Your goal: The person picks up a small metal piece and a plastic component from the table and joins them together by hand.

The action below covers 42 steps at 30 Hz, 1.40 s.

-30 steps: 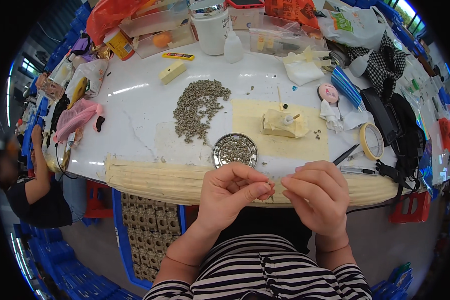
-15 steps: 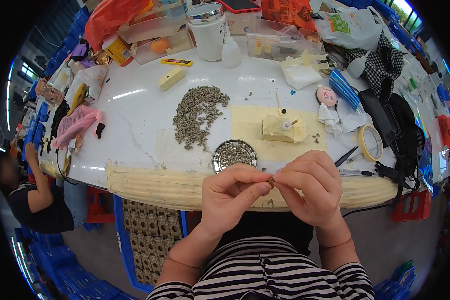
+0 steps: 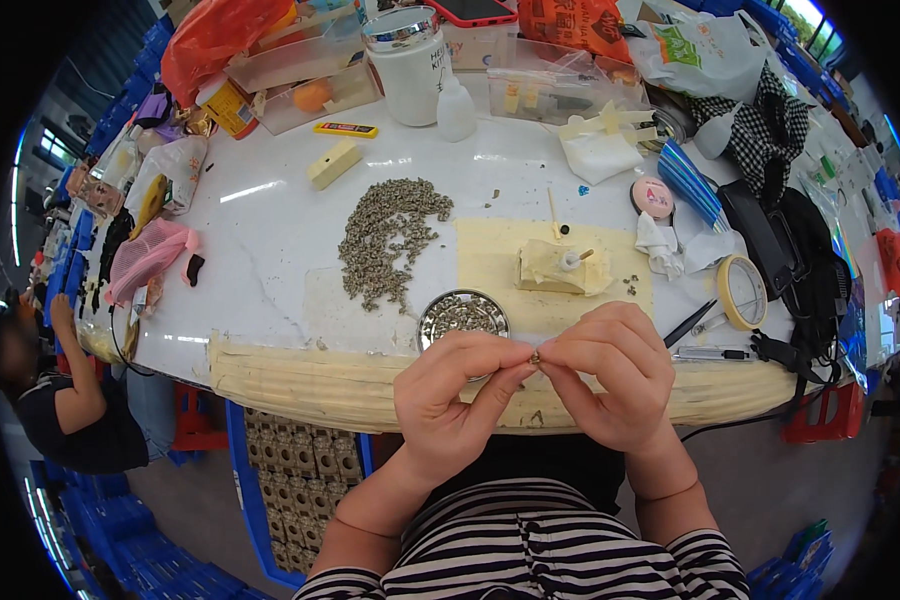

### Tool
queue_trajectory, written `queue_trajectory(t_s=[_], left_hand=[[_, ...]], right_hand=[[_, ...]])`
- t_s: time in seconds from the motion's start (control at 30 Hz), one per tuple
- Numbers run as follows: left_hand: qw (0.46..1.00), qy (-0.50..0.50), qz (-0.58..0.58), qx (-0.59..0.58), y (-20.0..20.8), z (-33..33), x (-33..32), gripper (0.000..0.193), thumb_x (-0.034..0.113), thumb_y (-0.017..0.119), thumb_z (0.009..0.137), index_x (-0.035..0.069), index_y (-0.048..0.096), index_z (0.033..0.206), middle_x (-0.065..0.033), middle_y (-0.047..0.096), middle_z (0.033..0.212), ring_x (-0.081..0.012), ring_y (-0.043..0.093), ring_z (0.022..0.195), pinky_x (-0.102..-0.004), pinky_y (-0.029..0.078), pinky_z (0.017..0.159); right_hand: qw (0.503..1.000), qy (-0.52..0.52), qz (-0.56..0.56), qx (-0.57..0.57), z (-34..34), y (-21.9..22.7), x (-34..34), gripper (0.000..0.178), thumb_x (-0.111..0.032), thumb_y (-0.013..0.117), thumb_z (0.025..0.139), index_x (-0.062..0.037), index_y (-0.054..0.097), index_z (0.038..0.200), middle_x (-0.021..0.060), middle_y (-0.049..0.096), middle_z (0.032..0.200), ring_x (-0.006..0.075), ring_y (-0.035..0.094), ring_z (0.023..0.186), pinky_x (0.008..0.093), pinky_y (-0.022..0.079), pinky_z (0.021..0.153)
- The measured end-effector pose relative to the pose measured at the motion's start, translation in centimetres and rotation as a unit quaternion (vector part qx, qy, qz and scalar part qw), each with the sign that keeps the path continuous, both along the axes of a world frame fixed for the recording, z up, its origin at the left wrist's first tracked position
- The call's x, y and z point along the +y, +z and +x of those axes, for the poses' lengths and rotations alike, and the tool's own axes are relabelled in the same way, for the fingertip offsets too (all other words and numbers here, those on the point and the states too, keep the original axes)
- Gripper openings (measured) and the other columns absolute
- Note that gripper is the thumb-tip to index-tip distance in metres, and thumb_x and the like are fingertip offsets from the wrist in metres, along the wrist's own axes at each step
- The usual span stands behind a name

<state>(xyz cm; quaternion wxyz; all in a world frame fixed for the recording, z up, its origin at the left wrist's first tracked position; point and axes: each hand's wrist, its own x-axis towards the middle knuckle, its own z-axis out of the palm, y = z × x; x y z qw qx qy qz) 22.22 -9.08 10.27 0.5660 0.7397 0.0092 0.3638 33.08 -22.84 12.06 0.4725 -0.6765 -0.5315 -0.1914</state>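
A tiny metal part (image 3: pixel 535 359) is pinched between the fingertips of both hands, above the padded front edge of the table. My left hand (image 3: pixel 454 395) grips it from one side with thumb and forefinger. From the other side, my right hand (image 3: pixel 615 375) holds it in a like pinch. Its exact shape is too small to make out. Just beyond my left hand stands a round metal dish (image 3: pixel 463 318) with many similar small parts in it. A large loose pile of such parts (image 3: pixel 390 240) lies farther left on the white table.
A taped block (image 3: pixel 564 268) with a short stick sits on a yellow mat (image 3: pixel 485 245). Tweezers (image 3: pixel 690 323), a pen-like tool (image 3: pixel 712 354) and a tape roll (image 3: pixel 741 292) lie right. A white canister (image 3: pixel 408 70) stands behind. Below left is a blue crate (image 3: pixel 253 500). Another person (image 3: pixel 80 405) sits left.
Both hands still pinch the small part, with the fingers slightly shifted. The table scene has moved slightly left in the picture.
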Motion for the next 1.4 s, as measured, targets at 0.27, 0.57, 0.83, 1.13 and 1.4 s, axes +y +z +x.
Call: queue_trajectory(t_s=[0.27, 0.57, 0.83, 1.13, 1.4], left_hand=[[0.998, -0.004, 0.063, -0.007, 0.37, -0.08, -0.03, 0.018, -0.009, 0.073, 0.081, -0.001, 0.071, 0.097, -0.0123, 0.068, 0.095, -0.0181, 0.065, 0.085, -0.0256, 0.052, 0.073], [0.995, 0.025, 0.099, -0.012, 0.26, -0.01, -0.23, 0.017, -0.007, 0.074, 0.08, -0.002, 0.071, 0.096, -0.0122, 0.067, 0.095, -0.0188, 0.065, 0.084, -0.0266, 0.053, 0.072], [0.995, 0.021, 0.1, -0.014, -0.02, -0.09, -0.27, 0.016, -0.005, 0.075, 0.08, -0.003, 0.07, 0.096, -0.0121, 0.067, 0.094, -0.0191, 0.065, 0.083, -0.0267, 0.052, 0.073], [0.996, -0.013, 0.084, 0.004, 0.29, -0.13, -0.01, 0.023, -0.008, 0.073, 0.081, -0.003, 0.072, 0.103, -0.0119, 0.067, 0.093, -0.0182, 0.065, 0.082, -0.026, 0.052, 0.071], [0.996, -0.008, 0.085, -0.021, -0.03, 0.21, 0.09, 0.025, -0.006, 0.077, 0.078, 0.0, 0.073, 0.102, -0.0112, 0.069, 0.091, -0.0184, 0.066, 0.077, -0.0265, 0.052, 0.066]], right_hand=[[0.995, 0.037, -0.024, 0.09, -0.05, 0.08, -0.37, 0.022, 0.002, 0.076, 0.069, -0.0035, 0.069, 0.09, 0.0064, 0.066, 0.08, 0.0243, 0.061, 0.072, 0.0334, 0.047, 0.064], [0.983, 0.057, -0.021, 0.175, -0.2, 0.17, -0.71, 0.016, 0.003, 0.074, 0.075, -0.0015, 0.068, 0.089, 0.0096, 0.066, 0.083, 0.0262, 0.062, 0.073, 0.0336, 0.047, 0.065], [0.984, 0.068, -0.022, 0.161, -0.23, 0.11, -0.58, 0.015, 0.003, 0.072, 0.075, -0.0013, 0.066, 0.087, 0.0096, 0.065, 0.081, 0.027, 0.06, 0.071, 0.0343, 0.046, 0.064], [0.986, 0.064, -0.032, 0.151, -0.28, -0.11, -0.48, 0.014, 0.003, 0.071, 0.076, -0.0013, 0.063, 0.086, 0.01, 0.062, 0.08, 0.0282, 0.058, 0.072, 0.0356, 0.044, 0.064], [0.983, 0.079, -0.029, 0.163, -0.29, -0.02, -0.59, 0.009, 0.002, 0.068, 0.078, -0.0007, 0.062, 0.085, 0.0096, 0.061, 0.079, 0.0279, 0.057, 0.071, 0.0351, 0.043, 0.063]])
